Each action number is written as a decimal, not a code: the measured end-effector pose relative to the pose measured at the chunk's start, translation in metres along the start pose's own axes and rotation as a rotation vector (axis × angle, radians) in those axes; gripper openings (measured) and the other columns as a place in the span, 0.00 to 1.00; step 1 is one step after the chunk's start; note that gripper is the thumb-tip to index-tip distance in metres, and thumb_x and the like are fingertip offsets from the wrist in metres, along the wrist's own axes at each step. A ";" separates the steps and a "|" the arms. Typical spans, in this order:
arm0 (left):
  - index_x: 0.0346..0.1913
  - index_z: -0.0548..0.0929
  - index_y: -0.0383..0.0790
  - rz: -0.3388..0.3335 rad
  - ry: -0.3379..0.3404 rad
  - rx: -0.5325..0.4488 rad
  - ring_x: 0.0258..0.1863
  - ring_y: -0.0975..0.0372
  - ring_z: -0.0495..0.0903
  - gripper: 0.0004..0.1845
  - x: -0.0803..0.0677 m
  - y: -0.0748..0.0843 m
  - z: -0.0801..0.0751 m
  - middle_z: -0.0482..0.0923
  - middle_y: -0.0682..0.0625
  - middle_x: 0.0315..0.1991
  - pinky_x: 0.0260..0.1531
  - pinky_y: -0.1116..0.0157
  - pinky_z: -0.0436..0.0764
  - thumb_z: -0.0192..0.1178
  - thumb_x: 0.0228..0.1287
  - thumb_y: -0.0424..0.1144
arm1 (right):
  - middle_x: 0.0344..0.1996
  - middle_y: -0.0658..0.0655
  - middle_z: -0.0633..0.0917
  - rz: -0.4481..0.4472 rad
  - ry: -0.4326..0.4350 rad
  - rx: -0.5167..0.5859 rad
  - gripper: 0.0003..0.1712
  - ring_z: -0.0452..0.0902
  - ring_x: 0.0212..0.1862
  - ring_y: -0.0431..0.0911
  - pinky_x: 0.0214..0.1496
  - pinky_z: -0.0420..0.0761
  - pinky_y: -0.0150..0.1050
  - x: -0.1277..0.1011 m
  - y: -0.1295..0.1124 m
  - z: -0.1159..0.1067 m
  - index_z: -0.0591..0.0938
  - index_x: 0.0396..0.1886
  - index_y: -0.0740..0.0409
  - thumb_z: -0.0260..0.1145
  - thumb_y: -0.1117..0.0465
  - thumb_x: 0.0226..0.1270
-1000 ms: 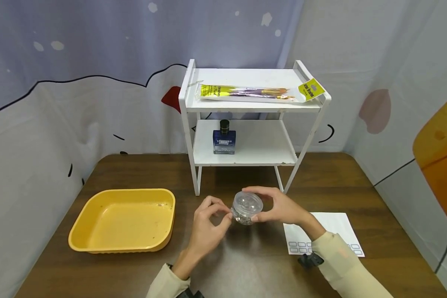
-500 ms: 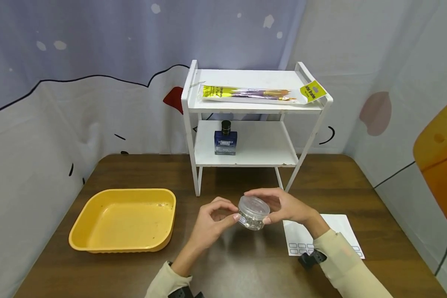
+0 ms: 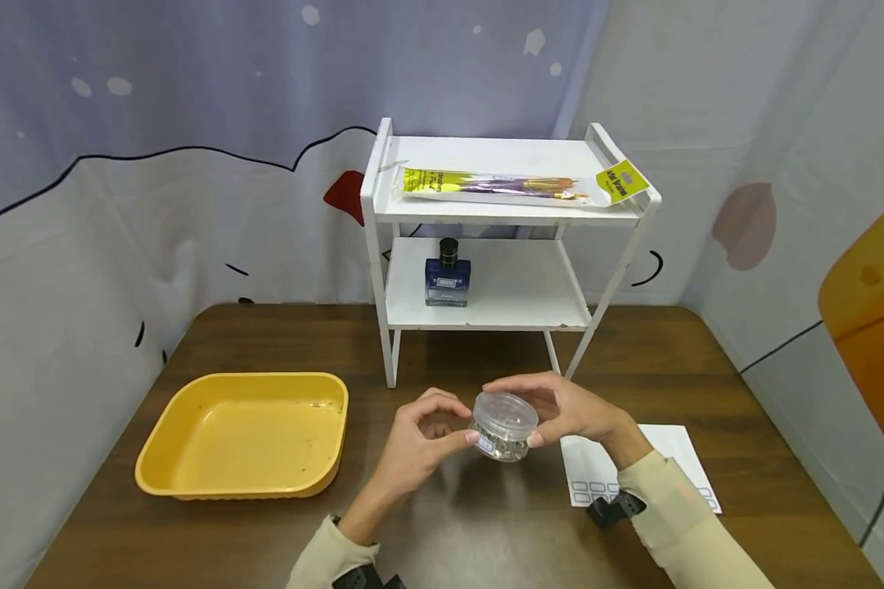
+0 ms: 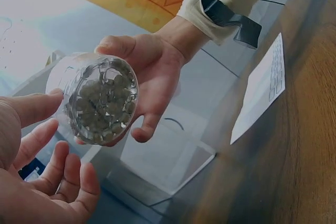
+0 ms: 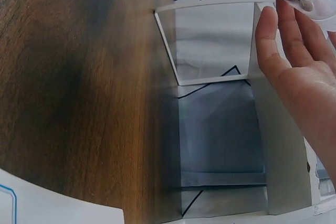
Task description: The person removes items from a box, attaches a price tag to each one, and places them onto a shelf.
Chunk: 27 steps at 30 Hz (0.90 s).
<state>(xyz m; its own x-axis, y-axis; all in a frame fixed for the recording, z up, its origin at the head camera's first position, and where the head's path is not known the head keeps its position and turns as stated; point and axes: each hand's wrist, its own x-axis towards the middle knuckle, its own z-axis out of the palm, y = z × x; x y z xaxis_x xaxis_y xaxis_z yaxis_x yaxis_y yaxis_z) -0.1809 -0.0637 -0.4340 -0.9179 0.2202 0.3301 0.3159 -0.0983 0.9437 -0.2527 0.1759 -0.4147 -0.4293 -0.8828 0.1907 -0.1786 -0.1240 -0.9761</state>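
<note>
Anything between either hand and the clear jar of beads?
Nothing visible. The right hand holds the clear round plastic jar of small beads directly, above the brown wooden table; the left hand touches its side with thumb and fingertip.

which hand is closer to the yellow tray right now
Left. The left hand is beside the jar, on the yellow tray's side; the right hand is beyond the jar.

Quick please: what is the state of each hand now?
Left hand: pinches the clear jar.
Right hand: fingers curled round the clear jar.
</note>
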 end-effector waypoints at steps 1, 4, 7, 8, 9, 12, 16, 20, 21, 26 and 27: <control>0.37 0.81 0.32 -0.001 -0.002 0.005 0.37 0.65 0.74 0.12 0.000 0.000 0.000 0.74 0.40 0.39 0.28 0.69 0.77 0.69 0.47 0.29 | 0.60 0.60 0.73 -0.001 -0.002 0.008 0.40 0.70 0.60 0.49 0.63 0.70 0.40 0.000 0.001 0.000 0.62 0.64 0.72 0.67 0.70 0.52; 0.38 0.80 0.31 -0.003 -0.002 0.013 0.37 0.66 0.75 0.13 -0.001 0.000 -0.001 0.74 0.40 0.39 0.28 0.69 0.77 0.69 0.47 0.29 | 0.60 0.60 0.72 -0.002 -0.006 0.017 0.39 0.70 0.60 0.49 0.62 0.71 0.41 0.000 0.002 0.000 0.62 0.64 0.72 0.66 0.70 0.53; 0.38 0.80 0.32 0.003 0.004 0.024 0.37 0.65 0.76 0.13 -0.001 -0.001 -0.002 0.75 0.39 0.39 0.29 0.69 0.77 0.69 0.47 0.30 | 0.61 0.61 0.72 -0.012 -0.013 0.015 0.39 0.70 0.60 0.50 0.61 0.72 0.41 0.000 0.003 0.000 0.62 0.65 0.71 0.66 0.70 0.54; 0.38 0.80 0.33 0.006 0.007 0.028 0.36 0.65 0.76 0.14 -0.001 -0.001 -0.001 0.75 0.39 0.39 0.29 0.69 0.77 0.69 0.47 0.30 | 0.61 0.61 0.72 -0.010 -0.010 0.013 0.39 0.70 0.60 0.50 0.61 0.72 0.41 0.000 0.003 0.000 0.62 0.65 0.71 0.66 0.70 0.54; 0.39 0.80 0.33 0.002 0.010 0.038 0.36 0.65 0.76 0.14 -0.001 0.003 -0.001 0.75 0.38 0.39 0.29 0.68 0.77 0.69 0.46 0.29 | 0.61 0.62 0.72 -0.010 -0.008 0.011 0.39 0.70 0.60 0.50 0.61 0.72 0.42 0.001 0.003 0.000 0.62 0.65 0.71 0.66 0.69 0.54; 0.39 0.79 0.33 -0.010 0.020 0.088 0.36 0.63 0.76 0.16 -0.002 0.012 0.001 0.75 0.37 0.39 0.30 0.66 0.78 0.71 0.44 0.30 | 0.60 0.62 0.72 -0.010 0.003 0.015 0.39 0.70 0.60 0.51 0.61 0.72 0.42 0.001 0.004 0.001 0.62 0.65 0.70 0.66 0.69 0.54; 0.39 0.79 0.33 -0.041 0.042 0.170 0.40 0.53 0.75 0.18 -0.004 0.029 0.005 0.75 0.38 0.39 0.33 0.60 0.78 0.72 0.42 0.31 | 0.61 0.62 0.71 0.002 0.024 0.033 0.40 0.70 0.60 0.51 0.61 0.72 0.41 0.000 0.005 0.002 0.60 0.66 0.70 0.65 0.71 0.54; 0.41 0.79 0.33 -0.073 0.063 0.232 0.43 0.48 0.74 0.20 -0.006 0.038 0.008 0.76 0.38 0.40 0.36 0.56 0.78 0.72 0.42 0.31 | 0.61 0.61 0.71 0.036 0.063 0.047 0.40 0.70 0.61 0.50 0.61 0.72 0.40 -0.001 0.004 0.003 0.60 0.66 0.70 0.66 0.71 0.53; 0.41 0.79 0.33 -0.081 0.068 0.243 0.44 0.48 0.74 0.20 -0.006 0.038 0.009 0.76 0.39 0.41 0.37 0.56 0.78 0.72 0.42 0.32 | 0.61 0.61 0.71 0.041 0.074 0.049 0.40 0.70 0.61 0.49 0.61 0.72 0.40 -0.002 0.004 0.004 0.60 0.66 0.70 0.66 0.71 0.54; 0.43 0.80 0.36 -0.091 0.112 0.257 0.45 0.48 0.75 0.22 -0.003 0.023 0.009 0.77 0.40 0.42 0.37 0.56 0.78 0.73 0.41 0.33 | 0.60 0.60 0.73 0.037 0.119 0.055 0.35 0.73 0.58 0.49 0.58 0.75 0.39 -0.003 0.006 0.006 0.63 0.64 0.71 0.65 0.71 0.56; 0.43 0.80 0.37 -0.091 0.124 0.259 0.45 0.49 0.75 0.22 -0.002 0.019 0.008 0.77 0.41 0.41 0.36 0.57 0.78 0.73 0.41 0.34 | 0.60 0.60 0.73 0.029 0.129 0.048 0.33 0.73 0.57 0.49 0.57 0.75 0.40 -0.003 0.006 0.007 0.64 0.63 0.72 0.64 0.71 0.57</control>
<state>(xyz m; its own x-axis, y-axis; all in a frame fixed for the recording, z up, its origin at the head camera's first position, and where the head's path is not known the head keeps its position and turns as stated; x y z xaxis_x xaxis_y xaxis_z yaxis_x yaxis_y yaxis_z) -0.1709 -0.0578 -0.4168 -0.9625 0.0949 0.2543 0.2674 0.1706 0.9484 -0.2465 0.1743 -0.4216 -0.5443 -0.8213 0.1709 -0.1235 -0.1230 -0.9847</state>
